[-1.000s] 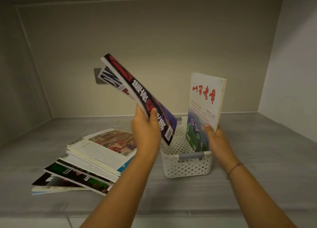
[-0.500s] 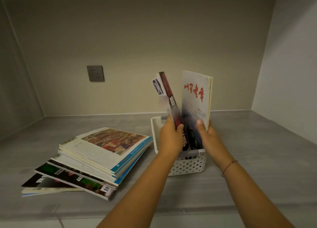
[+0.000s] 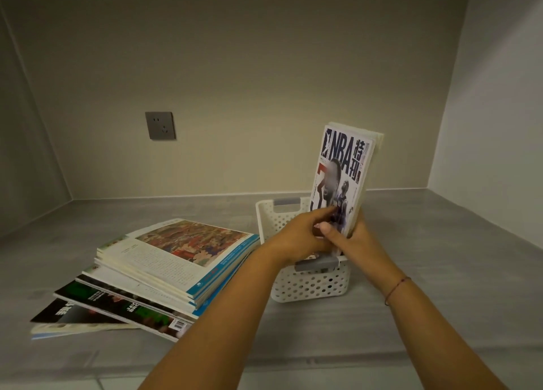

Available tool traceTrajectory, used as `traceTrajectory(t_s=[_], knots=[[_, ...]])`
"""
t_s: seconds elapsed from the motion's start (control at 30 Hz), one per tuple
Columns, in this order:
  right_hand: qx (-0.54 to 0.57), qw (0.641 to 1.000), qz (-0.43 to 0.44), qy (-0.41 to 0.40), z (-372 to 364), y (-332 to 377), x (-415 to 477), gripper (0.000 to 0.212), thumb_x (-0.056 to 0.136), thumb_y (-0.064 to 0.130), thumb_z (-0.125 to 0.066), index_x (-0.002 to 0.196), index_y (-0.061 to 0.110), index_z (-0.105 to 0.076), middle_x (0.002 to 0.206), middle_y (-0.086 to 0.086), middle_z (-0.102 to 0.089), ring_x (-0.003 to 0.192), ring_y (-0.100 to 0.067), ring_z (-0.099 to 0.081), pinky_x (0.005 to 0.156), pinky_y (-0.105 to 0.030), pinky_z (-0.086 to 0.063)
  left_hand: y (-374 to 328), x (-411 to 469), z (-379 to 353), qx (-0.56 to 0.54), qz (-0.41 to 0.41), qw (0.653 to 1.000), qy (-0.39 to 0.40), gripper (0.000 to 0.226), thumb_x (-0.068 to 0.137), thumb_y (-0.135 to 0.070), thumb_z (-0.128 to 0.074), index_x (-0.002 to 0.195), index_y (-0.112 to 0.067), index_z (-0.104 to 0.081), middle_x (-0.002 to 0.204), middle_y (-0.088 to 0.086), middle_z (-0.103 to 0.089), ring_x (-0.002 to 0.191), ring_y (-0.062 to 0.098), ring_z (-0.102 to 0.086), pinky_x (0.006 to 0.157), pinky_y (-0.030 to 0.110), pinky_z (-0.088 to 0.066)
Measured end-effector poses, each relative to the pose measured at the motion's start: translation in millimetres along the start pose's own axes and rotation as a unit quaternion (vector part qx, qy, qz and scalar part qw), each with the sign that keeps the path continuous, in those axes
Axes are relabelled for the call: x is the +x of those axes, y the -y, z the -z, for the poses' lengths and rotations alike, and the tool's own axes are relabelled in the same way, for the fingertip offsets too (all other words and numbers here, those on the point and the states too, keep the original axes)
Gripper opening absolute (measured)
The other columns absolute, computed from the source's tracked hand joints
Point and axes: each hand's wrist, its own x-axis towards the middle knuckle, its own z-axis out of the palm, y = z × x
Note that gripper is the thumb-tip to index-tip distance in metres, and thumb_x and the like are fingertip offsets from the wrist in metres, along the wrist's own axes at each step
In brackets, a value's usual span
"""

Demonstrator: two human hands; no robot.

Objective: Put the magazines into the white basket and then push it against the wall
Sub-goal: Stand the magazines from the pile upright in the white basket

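Two magazines (image 3: 342, 178) are held upright in the right side of the white basket (image 3: 308, 285), long axis near vertical, tops tilted slightly right, the NBA cover turned left. The right hand (image 3: 357, 240) is clamped on their lower edge, thumb on the cover; the left hand (image 3: 299, 238) is closed with its fingers pressed against the cover. The basket sits on the counter (image 3: 440, 272), well apart from the back wall (image 3: 264, 81). A fanned stack (image 3: 164, 269) lies flat just left of it.
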Motion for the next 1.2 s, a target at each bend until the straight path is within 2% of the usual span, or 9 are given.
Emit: traceTrajectory(t_s=[0.1, 0.23, 0.33, 0.47, 0.57, 0.67, 0.8, 0.97, 1.2], knots=[[-0.006, 1.000, 0.002, -0.009, 0, -5, 3, 0.068, 0.075, 0.039, -0.070, 0.129, 0.044, -0.029, 0.129, 0.008, -0.053, 0.115, -0.009, -0.056, 0.091, -0.024, -0.051, 1, 3, -2, 0.041, -0.007, 0.999, -0.028, 0.081, 0.081, 0.000, -0.067, 0.149, -0.021, -0.029, 0.147, 0.000, -0.045, 0.129, 0.018, -0.047, 0.104, 0.040, -0.045], [-0.021, 0.999, 0.010, -0.022, 0, -6, 4, 0.064, 0.078, 0.038, -0.069, 0.125, 0.054, -0.029, 0.124, 0.021, -0.051, 0.111, 0.007, -0.050, 0.077, -0.003, -0.045, 2, 3, -2, 0.049, -0.016, 0.999, -0.016, 0.080, 0.084, -0.004, -0.064, 0.150, -0.026, -0.025, 0.147, -0.003, -0.043, 0.129, 0.015, -0.046, 0.105, 0.035, -0.044], [-0.036, 0.999, 0.001, -0.024, 1, -6, 5, 0.058, 0.077, 0.040, -0.068, 0.114, 0.063, -0.030, 0.119, 0.030, -0.050, 0.106, 0.012, -0.051, 0.078, -0.007, -0.046, 8, -1, -2, 0.067, -0.027, 0.997, -0.025, 0.069, 0.088, -0.008, -0.061, 0.147, -0.026, -0.032, 0.143, -0.004, -0.048, 0.122, 0.011, -0.051, 0.097, 0.026, -0.047], [-0.047, 0.999, -0.007, -0.018, 1, -7, 5, 0.054, 0.079, 0.044, -0.065, 0.115, 0.061, -0.029, 0.114, 0.032, -0.052, 0.101, 0.014, -0.052, 0.077, -0.008, -0.044, 23, -17, 13, 0.128, -0.017, 0.982, -0.141, 0.052, 0.090, -0.020, -0.062, 0.139, -0.028, -0.046, 0.137, -0.007, -0.054, 0.115, 0.004, -0.050, 0.099, 0.025, -0.043], [-0.049, 0.999, -0.010, -0.019, 0, -6, 3, 0.055, 0.080, 0.049, -0.059, 0.124, 0.054, -0.025, 0.112, 0.035, -0.049, 0.097, 0.017, -0.051, 0.076, -0.006, -0.041, 44, -41, 40, 0.126, 0.033, 0.940, -0.317, 0.045, 0.091, -0.024, -0.061, 0.135, -0.023, -0.051, 0.136, -0.003, -0.055, 0.122, 0.016, -0.052, 0.100, 0.030, -0.039], [-0.038, 0.998, -0.019, -0.035, -1, -6, 2, 0.047, 0.084, 0.052, -0.047, 0.125, 0.050, -0.024, 0.113, 0.035, -0.045, 0.108, 0.001, -0.050, 0.090, -0.022, -0.041, 79, -72, 76, 0.221, 0.169, 0.846, -0.454, 0.046, 0.092, -0.027, -0.057, 0.135, -0.012, -0.050, 0.139, 0.012, -0.051, 0.126, 0.028, -0.046, 0.104, 0.040, -0.035], [-0.038, 0.998, -0.031, -0.041, -2, -8, 1, 0.041, 0.086, 0.056, -0.038, 0.125, 0.048, -0.028, 0.125, 0.015, -0.050, 0.120, -0.013, -0.047, 0.101, -0.036, -0.039, 123, -109, 121, 0.309, 0.414, 0.732, -0.443, 0.085, 0.085, -0.061, -0.051, 0.147, -0.007, -0.028, 0.155, 0.020, -0.023, 0.144, 0.037, -0.015, 0.117, 0.049, -0.011], [-0.042, 0.998, -0.040, -0.035, -2, -6, 0, 0.036, 0.085, 0.057, -0.037, 0.119, 0.050, -0.031, 0.124, 0.011, -0.050, 0.120, -0.015, -0.048, 0.100, -0.036, -0.039, 140, -116, 139, 0.172, 0.484, 0.722, -0.462, 0.123, 0.068, -0.074, -0.061, 0.151, -0.005, -0.001, 0.158, 0.023, -0.003, 0.146, 0.037, 0.000, 0.117, 0.047, -0.001], [-0.036, 0.997, -0.045, -0.042, -1, -5, -1, 0.041, 0.084, 0.057, -0.038, 0.122, 0.049, -0.026, 0.123, 0.011, -0.050, 0.116, -0.014, -0.048, 0.099, -0.035, -0.039, 153, -128, 151, 0.097, 0.414, 0.713, -0.557, 0.099, 0.067, -0.047, -0.080, 0.142, -0.006, -0.029, 0.142, 0.021, -0.044, 0.132, 0.039, -0.037, 0.108, 0.053, -0.032]])
